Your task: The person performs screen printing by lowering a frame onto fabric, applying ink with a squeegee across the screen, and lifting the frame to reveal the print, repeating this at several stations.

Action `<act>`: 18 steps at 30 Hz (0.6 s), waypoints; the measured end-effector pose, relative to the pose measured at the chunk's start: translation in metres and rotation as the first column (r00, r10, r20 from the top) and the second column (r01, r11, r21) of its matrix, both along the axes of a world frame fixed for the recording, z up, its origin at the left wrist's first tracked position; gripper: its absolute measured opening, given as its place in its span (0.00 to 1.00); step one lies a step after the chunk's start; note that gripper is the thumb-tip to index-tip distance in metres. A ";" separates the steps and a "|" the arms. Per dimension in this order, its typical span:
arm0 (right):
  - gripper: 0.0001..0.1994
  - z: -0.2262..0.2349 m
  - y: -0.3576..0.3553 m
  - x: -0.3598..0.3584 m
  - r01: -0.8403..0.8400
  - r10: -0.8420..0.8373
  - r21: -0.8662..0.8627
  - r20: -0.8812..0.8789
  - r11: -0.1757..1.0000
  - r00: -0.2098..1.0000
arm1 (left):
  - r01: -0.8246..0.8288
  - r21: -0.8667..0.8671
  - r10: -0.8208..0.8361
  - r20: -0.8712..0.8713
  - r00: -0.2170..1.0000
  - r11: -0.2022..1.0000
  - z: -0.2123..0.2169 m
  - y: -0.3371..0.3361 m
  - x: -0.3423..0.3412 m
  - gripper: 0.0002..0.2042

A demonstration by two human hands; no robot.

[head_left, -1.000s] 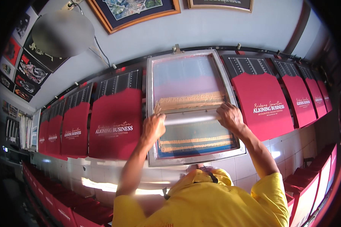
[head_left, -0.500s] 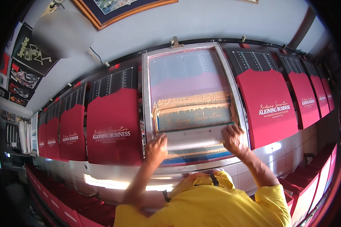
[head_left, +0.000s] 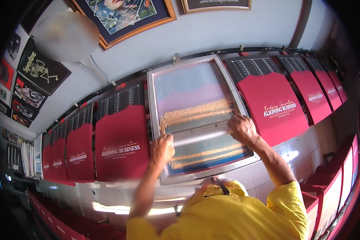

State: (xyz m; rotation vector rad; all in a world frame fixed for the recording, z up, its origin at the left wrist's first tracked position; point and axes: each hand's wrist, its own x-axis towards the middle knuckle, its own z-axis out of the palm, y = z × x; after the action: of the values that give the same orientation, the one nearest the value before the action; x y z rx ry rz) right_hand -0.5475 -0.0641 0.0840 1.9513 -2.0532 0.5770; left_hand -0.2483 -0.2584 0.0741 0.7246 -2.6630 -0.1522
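Observation:
A silver-framed printing screen [head_left: 225, 78] lies over a board in the middle of the row. Across its mesh stretches a wide squeegee [head_left: 201, 135], slightly blurred. My left hand [head_left: 162, 150] is closed round its left end, and my right hand [head_left: 244, 130] grips the right end. Beyond the blade, a thick band of peach-gold ink [head_left: 194, 114] crosses the mesh. Thinner ink lines [head_left: 206, 155] lie on the near side, by a blue strip along the frame's near edge. Red cloth shows faintly through the far mesh; the stencil lettering is mostly covered by the squeegee.
Red printed shirts on boards flank the screen, one shirt [head_left: 122, 148] to the left and another [head_left: 272, 106] to the right, with several more beyond. A dark rail [head_left: 128, 74] runs behind them. More red shirts [head_left: 330, 172] lie at the lower right. Framed pictures hang on the wall.
Both hands and the squeegee have moved away from me over the mesh, uncovering more of its near part and hiding the stencil lettering. The whole view has also shifted and tilted.

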 end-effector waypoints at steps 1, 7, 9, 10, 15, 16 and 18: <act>0.08 0.000 0.018 0.013 0.004 -0.004 -0.002 0.009 1.000 1.000 | 0.003 -0.001 -0.003 0.013 1.000 1.000 0.003 0.021 0.013 0.14; 0.09 -0.034 0.100 0.068 0.034 -0.032 0.028 -0.056 0.999 0.998 | -0.014 0.052 0.012 0.041 0.999 0.999 -0.028 0.105 0.070 0.20; 0.13 -0.034 0.109 0.079 0.032 -0.023 0.126 -0.075 0.992 0.997 | -0.024 0.082 0.017 0.089 0.996 0.996 -0.034 0.118 0.079 0.23; 0.15 -0.036 0.113 0.081 0.030 -0.023 0.126 -0.060 0.992 0.998 | -0.018 0.097 0.007 0.114 0.993 0.995 -0.034 0.123 0.079 0.24; 0.31 -0.049 0.134 0.089 0.017 -0.021 0.190 0.020 0.982 1.000 | 0.021 0.031 -0.027 0.216 0.976 0.999 -0.039 0.143 0.086 0.28; 0.31 -0.051 0.135 0.090 0.019 -0.024 0.178 0.025 0.984 0.999 | 0.027 0.017 -0.030 0.220 0.975 0.999 -0.038 0.144 0.085 0.29; 0.31 -0.052 0.136 0.091 0.018 -0.024 0.155 0.036 0.988 0.999 | 0.036 0.105 -0.055 0.190 0.980 0.994 -0.034 0.145 0.083 0.29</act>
State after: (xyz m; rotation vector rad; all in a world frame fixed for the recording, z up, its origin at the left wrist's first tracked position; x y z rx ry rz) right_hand -0.4566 0.0717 0.0315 2.0145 -2.1992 0.4651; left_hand -0.1653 -0.1135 0.0406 0.7440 -2.8753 -0.2423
